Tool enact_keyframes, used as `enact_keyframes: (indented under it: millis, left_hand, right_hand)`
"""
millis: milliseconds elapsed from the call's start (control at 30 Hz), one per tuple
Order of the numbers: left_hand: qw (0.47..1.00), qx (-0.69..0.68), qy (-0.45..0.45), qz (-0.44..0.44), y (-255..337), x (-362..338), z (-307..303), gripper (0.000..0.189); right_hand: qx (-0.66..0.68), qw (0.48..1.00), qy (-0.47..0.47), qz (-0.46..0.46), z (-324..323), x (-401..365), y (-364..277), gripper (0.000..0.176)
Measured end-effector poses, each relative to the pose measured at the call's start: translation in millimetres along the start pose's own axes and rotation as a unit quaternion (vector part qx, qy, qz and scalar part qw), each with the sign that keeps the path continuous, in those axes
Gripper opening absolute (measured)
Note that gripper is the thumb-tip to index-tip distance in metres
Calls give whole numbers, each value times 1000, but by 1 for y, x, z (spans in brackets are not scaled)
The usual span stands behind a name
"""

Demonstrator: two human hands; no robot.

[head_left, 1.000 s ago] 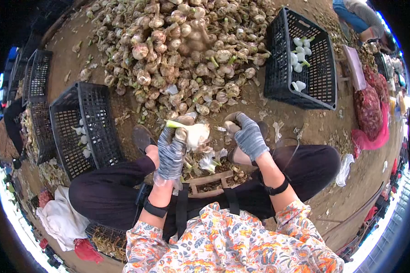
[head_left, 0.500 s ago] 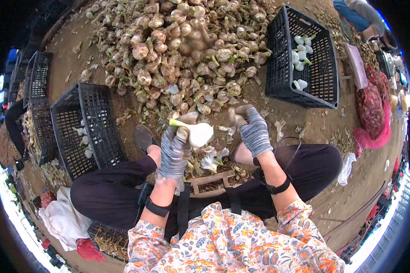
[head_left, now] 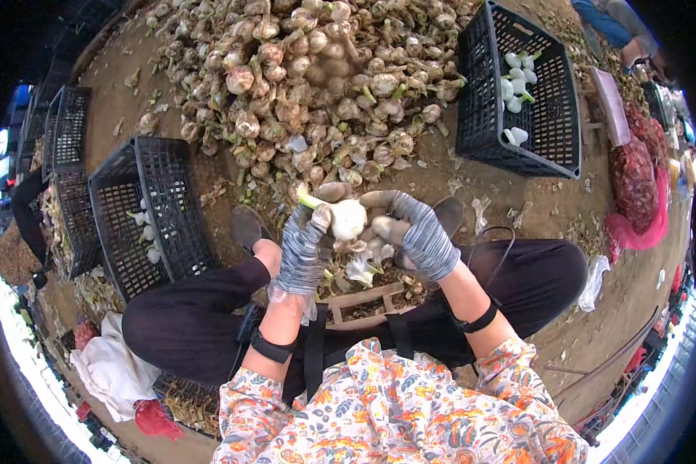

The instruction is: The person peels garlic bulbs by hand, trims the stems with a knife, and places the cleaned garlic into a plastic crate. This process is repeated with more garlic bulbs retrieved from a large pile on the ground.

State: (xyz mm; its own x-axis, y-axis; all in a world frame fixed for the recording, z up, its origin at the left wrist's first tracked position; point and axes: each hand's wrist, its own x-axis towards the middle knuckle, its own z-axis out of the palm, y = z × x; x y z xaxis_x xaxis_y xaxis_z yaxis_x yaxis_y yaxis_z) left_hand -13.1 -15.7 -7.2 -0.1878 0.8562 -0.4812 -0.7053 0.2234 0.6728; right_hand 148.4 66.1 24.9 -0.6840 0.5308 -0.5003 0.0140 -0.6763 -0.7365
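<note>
A white, cleaned garlic bulb (head_left: 349, 220) with a green stem stub is in front of me, above the ground. My left hand (head_left: 300, 251), in a grey striped glove with bare-looking pale fingertips, is closed around its left side, the stem pointing up and left. From the right, my right hand (head_left: 427, 240), gloved the same way, has its curled fingers and thumb on the bulb's other side. Loose white garlic skins (head_left: 360, 271) lie below the hands. Beyond them rises a large pile of unpeeled garlic (head_left: 286, 108) with dirty skins.
A black plastic crate (head_left: 481, 151) at the upper right holds several clean bulbs (head_left: 516, 87). Another black crate (head_left: 182, 216) stands at left with a few bulbs (head_left: 148, 236). Red mesh sacks (head_left: 634, 185) lie at far right, where a person (head_left: 622, 27) is partly visible. A wooden frame (head_left: 375, 298) sits between my legs.
My right hand has moved left to meet the garlic bulb and now touches it. The bulb has turned slightly in my left hand, its stem tilting more upward.
</note>
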Motion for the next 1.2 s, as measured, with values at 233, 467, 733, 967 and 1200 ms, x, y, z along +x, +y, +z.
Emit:
enact_keyframes:
  millis: [233, 467, 733, 967, 1200]
  left_hand:
    - [999, 18, -24, 42, -5, -3, 10, 49]
    - [996, -65, -33, 44, -1, -3, 13, 50]
    - [993, 107, -22, 36, -11, 5, -7, 37]
    - [976, 182, -3, 122, -14, 0, 0, 34]
    - [995, 48, 21, 90, -14, 2, 2, 43]
  right_hand:
    - [-82, 989, 90, -78, -1, 12, 24, 28]
    - [-71, 986, 71, -130, -9, 14, 28, 21]
    - [27, 993, 88, -74, -5, 12, 30, 25]
    - [-187, 974, 105, -80, -4, 15, 24, 27]
    - [-93, 991, 52, -84, -1, 9, 16, 26]
